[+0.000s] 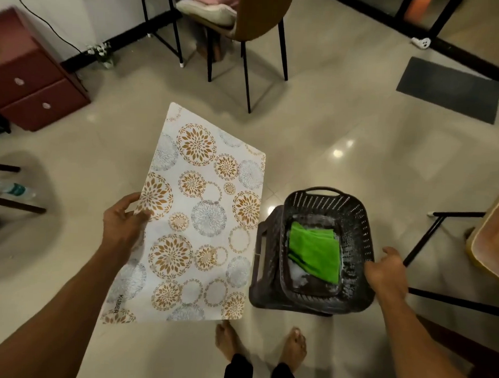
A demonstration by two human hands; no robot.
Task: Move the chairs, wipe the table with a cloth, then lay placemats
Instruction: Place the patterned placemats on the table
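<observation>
My left hand (122, 224) grips the left edge of a white placemat (196, 215) printed with gold and grey flower circles, holding it up over the floor. To its right a dark plastic basket (354, 220) sits on a dark stool (265, 263). A folded green cloth (314, 253) lies inside the basket. My right hand (387, 272) hovers at the basket's right rim with relaxed fingers and holds nothing. A corner of the table (492, 239) shows at the right edge. A brown chair (259, 22) stands at the top middle.
A maroon drawer cabinet (34, 82) stands at the upper left. A dark floor mat (450, 88) lies at the upper right. Black table legs (421, 243) run along the floor at the right. My bare feet (259, 347) stand below the basket on the tiled floor.
</observation>
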